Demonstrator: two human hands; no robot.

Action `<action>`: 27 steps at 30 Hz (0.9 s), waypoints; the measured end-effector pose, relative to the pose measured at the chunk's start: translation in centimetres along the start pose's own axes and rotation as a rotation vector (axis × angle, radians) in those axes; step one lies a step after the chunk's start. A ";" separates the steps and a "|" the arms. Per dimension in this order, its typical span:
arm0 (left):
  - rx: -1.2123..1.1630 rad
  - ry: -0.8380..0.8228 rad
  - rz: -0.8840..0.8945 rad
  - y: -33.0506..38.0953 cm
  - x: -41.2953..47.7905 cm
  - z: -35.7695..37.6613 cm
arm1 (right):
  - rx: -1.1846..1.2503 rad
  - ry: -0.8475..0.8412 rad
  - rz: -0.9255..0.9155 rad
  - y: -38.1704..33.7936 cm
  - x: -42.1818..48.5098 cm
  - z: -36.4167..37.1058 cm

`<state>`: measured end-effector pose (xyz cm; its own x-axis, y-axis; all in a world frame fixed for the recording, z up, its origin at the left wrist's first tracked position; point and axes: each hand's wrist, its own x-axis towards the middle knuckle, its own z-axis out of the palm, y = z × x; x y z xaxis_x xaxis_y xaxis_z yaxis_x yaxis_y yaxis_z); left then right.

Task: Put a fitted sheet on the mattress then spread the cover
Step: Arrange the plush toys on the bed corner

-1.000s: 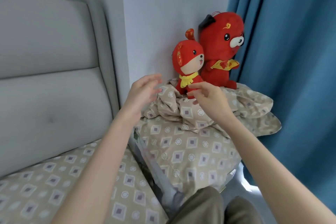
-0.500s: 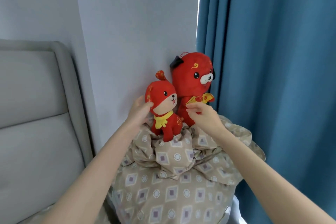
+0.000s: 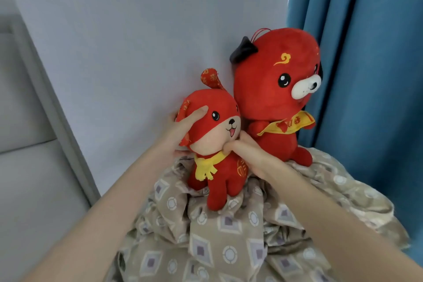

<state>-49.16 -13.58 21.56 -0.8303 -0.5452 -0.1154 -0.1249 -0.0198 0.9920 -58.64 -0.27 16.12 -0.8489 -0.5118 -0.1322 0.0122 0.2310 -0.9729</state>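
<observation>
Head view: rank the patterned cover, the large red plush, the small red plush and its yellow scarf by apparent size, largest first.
1. patterned cover, partly cut off by the frame.
2. large red plush.
3. small red plush, smaller despite sitting nearer.
4. yellow scarf.

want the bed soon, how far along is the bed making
Done: nothing shown; the mattress is out of view. In hand: left hand and right hand grip the small red plush dog with yellow scarf, sitting by the larger red plush dog on crumpled beige patterned bedding. Left: probably clear both toys, then spread that bedding.
</observation>
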 end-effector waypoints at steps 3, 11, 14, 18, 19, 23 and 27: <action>-0.007 -0.060 -0.101 1.4 1.0 -0.4 | 0.086 -0.108 0.028 -0.9 1.7 -0.7; -0.051 -0.096 -0.075 11.8 -0.9 -1.7 | 0.193 -0.145 0.064 -10.3 0.1 -2.2; -0.013 -0.078 -0.045 17.5 -2.4 -3.1 | 0.209 -0.200 0.059 -16.1 -0.7 -1.9; -0.050 -0.001 -0.058 23.6 -5.0 -5.8 | 0.161 -0.312 0.057 -23.5 -1.7 -1.0; -0.080 0.007 -0.067 24.7 -5.9 -6.4 | 0.132 -0.342 0.053 -25.1 -2.1 -0.8; -0.147 0.117 -0.046 28.0 -10.6 -8.9 | 0.038 -0.492 -0.010 -30.3 -4.4 0.7; -0.187 0.283 -0.035 29.4 -16.6 -10.2 | -0.027 -0.671 -0.053 -33.0 -7.5 3.0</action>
<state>-33.46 -13.66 53.19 -0.6402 -0.7520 -0.1570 -0.0270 -0.1822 0.9829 -51.11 -6.53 48.69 -0.3359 -0.9242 -0.1818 -0.0415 0.2074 -0.9774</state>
